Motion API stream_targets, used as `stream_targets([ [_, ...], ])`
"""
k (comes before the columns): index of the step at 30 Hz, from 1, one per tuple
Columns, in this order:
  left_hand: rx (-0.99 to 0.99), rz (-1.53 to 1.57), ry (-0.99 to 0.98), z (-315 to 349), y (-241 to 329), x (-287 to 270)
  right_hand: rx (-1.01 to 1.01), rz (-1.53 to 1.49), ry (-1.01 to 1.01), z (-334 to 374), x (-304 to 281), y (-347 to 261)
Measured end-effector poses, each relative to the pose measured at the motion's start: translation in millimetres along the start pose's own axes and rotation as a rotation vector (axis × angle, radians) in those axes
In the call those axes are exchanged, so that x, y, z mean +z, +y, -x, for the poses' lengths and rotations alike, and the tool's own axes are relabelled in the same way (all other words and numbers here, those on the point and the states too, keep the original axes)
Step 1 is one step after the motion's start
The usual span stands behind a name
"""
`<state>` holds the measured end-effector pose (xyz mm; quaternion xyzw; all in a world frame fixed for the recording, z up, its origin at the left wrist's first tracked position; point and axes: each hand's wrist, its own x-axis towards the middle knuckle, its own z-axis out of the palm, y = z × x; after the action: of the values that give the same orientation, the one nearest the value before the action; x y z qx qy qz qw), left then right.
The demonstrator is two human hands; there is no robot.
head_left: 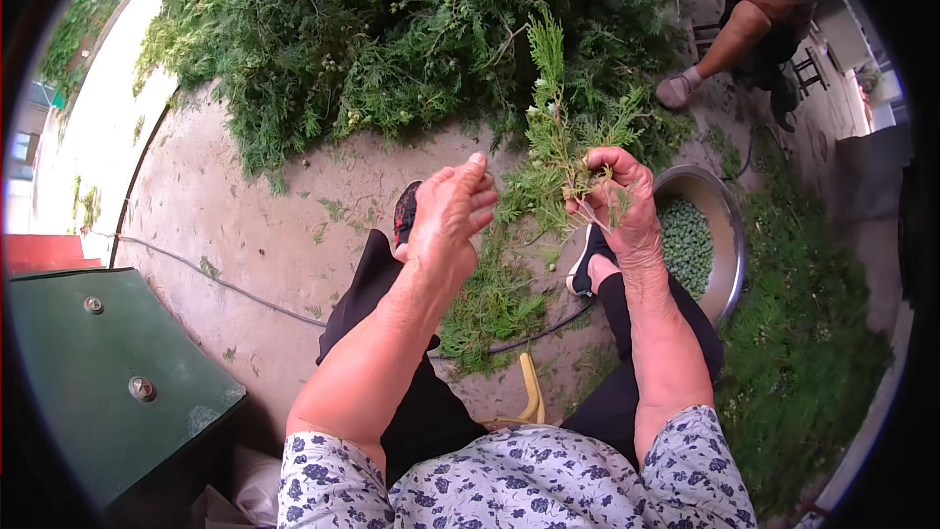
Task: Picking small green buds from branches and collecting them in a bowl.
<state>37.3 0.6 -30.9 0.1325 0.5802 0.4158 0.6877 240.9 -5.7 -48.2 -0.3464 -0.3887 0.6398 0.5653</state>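
My right hand (634, 216) is closed around the stem of a leafy evergreen sprig (550, 122), whose flat green fronds point up and away, with small pale cones among them. To the left, apart from the sprig, my left hand (448, 208) is raised with its fingers stretched out and nothing in them. Just right of my right hand stands a round metal basin (734, 260), partly hidden by my arm and leg. Many small green cones (687, 243) lie in it. Loose green clippings (494, 309) are scattered on the ground between my feet.
A large heap of cut evergreen branches (372, 39) lies ahead. More cut greenery (803, 353) covers the ground at right. Another person's leg (734, 44) shows at the far right. A green metal box (122, 353) stands at left, and a dark cable (235, 286) crosses the concrete.
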Motion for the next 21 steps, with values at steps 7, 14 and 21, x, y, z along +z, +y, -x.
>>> stream_targets([
  [7, -0.111, 0.35, -0.57, 10.4, -3.3, 26.0, 0.087, -0.128, -0.104, 3.6, 32.7, -21.5],
  [14, 0.041, 0.205, -0.521, 19.6, 11.0, 28.4, 0.157, 0.172, -0.204, 7.6, 40.0, -26.7],
  [21, 0.08, 0.185, -0.348, 19.0, 17.0, 36.1, 0.109, 0.527, -0.251, 13.4, 48.6, -32.5],
])
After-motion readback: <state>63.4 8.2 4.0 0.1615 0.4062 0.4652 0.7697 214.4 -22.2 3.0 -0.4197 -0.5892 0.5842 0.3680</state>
